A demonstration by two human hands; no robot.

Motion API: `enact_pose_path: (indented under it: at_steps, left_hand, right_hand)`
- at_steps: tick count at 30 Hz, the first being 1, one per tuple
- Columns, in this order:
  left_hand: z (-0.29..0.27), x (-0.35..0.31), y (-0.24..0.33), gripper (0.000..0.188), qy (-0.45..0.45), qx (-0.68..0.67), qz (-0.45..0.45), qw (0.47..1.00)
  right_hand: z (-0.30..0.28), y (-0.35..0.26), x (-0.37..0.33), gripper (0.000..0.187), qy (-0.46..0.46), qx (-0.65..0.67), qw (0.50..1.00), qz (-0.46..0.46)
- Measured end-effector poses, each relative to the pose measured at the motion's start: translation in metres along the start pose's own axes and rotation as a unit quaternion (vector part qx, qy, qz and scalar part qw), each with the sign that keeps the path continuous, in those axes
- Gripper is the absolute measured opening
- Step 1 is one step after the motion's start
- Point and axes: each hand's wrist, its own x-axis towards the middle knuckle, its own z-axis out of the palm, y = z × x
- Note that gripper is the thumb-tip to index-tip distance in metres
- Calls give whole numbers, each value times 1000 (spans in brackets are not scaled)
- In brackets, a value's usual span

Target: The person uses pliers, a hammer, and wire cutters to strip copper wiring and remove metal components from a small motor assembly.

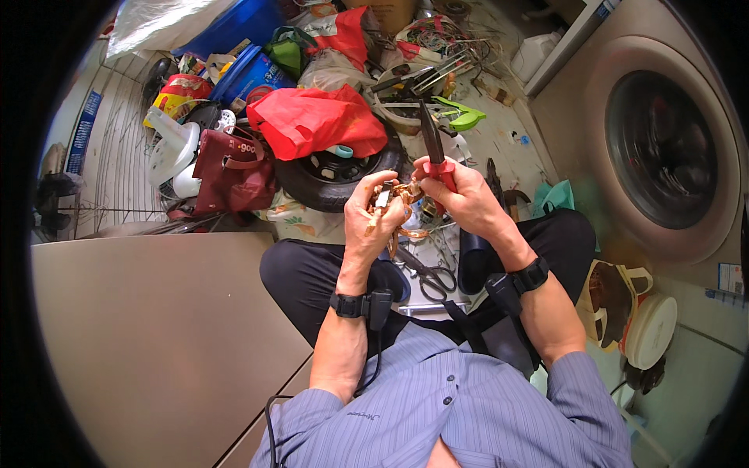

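Note:
Both my hands are raised close together above the gap between my knees. My left hand [374,209] is closed round a small copper-coloured metal part [406,191] with a shiny silver piece; my fingers hide much of it. Thin copper-coloured strips [412,232] hang below it. In my right hand [468,195] is a red-handled tool [431,136] with its long dark metal end pointing up and away; its exact kind is unclear. The right fingertips are next to the copper-coloured part. Below, dark-handled scissors [427,274] lie on the floor between my feet.
A tire [328,186] lies ahead, with a red bag [312,121] on it. Left of it are a maroon bag [232,171] and a blue bucket [250,76]. A front-loading washing machine [663,148] stands right. Wires [449,39] and tools clutter the far floor.

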Motion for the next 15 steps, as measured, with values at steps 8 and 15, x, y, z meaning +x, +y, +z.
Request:
enact_pose_path:
  at_steps: [8, 15]
  left_hand:
    - [9, 2, -14, 21, 36, -107, -24, 993]
    - [-32, 37, -23, 24, 123, -235, -75, 961]
  right_hand:
    - [2, 20, 3, 31, 42, -294, 920, -255]
    - [3, 31, 13, 26, 99, -81, 982, -137]
